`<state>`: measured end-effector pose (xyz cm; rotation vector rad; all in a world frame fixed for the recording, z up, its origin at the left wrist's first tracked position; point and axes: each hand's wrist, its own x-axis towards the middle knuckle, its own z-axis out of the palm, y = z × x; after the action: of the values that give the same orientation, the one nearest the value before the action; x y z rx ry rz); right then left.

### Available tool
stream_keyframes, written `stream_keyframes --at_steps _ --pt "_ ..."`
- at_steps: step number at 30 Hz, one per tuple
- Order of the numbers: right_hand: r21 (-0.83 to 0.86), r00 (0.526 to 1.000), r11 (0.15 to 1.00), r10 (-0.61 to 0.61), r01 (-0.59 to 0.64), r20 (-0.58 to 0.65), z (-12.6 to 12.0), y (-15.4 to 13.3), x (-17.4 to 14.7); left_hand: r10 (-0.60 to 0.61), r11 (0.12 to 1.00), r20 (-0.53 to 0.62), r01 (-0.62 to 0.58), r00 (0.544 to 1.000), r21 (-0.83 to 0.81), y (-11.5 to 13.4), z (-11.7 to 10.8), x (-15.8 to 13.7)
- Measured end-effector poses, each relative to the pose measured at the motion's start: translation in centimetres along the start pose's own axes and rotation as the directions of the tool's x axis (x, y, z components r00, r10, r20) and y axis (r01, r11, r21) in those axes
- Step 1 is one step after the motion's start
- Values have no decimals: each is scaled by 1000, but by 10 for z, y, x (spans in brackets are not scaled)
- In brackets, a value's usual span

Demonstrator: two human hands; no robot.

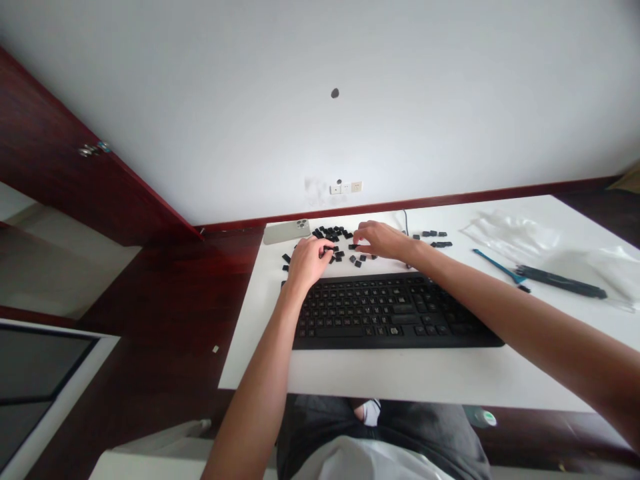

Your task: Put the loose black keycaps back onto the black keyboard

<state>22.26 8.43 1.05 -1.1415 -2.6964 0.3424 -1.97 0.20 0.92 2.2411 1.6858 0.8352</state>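
Okay, so the left hand [306, 261] is half curled, thumb and fingertips bunched close together over some loose black keycaps [327, 232]; can't tell if it's actually pinching one. Right hand [379, 239] is bent down with thumb and index slightly parted around a single keycap [353, 247], and I can't say whether it's gripped or just touched.

Those loose caps are scattered around both hands, just past the back edge of a black full-size keyboard [345, 331], which lies flat under the forearms. A light-coloured phone [283, 233] sits left of the pile, camera side up. Off to the right is a small cluster of more keycaps [441, 245], then a blue stick-like tool [493, 260], a long black tool [563, 281] near its end, and crumpled clear plastic bags [515, 233]. All that's on a white table [400, 380] by a wall with sockets [346, 188].
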Motion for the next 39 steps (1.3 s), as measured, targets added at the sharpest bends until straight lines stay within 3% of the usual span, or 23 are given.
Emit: stream_keyframes --at_steps 4,7,8,10,12,14,16,18,23,29,36,39 --pt "11 997 998 70 -69 -25 -8 -6 -6 10 1000 -12 -10 1000 -25 5 -1 -1" --pt "275 982 946 189 -174 -29 -23 -13 -14 69 991 -53 -74 996 -110 11 -3 -1" --pt "447 976 872 219 -203 14 -28 -16 -17 96 983 -67 -106 993 -151 14 -3 -1" --pt "756 966 605 213 -250 149 -36 -19 -23 148 958 -81 -163 986 -236 21 -5 -2" --pt "898 952 318 148 -302 268 -39 -20 -26 177 932 -93 -198 980 -303 29 -4 -4" --pt "927 932 109 104 -358 348 -37 -19 -27 178 914 -115 -208 977 -349 34 -3 -6" --pt "922 920 -4 77 -386 385 -33 -18 -27 169 896 -142 -211 975 -390 36 0 -7" --pt "920 919 -39 53 -389 391 -29 -17 -26 159 867 -155 -213 975 -450 35 4 -6" --pt "934 934 11 -12 -357 357 -27 -14 -25 116 800 -192 -206 974 -564 29 13 -3" --pt "939 947 144 -32 -312 320 -32 -17 -26 87 814 -178 -173 980 -555 26 16 -4" --pt "845 977 494 42 -203 210 -40 -25 -29 66 845 -151 -136 986 -517 21 17 -3" --pt "705 994 702 48 -103 97 -43 -24 -28 51 835 -116 -106 992 -539 17 17 -2"
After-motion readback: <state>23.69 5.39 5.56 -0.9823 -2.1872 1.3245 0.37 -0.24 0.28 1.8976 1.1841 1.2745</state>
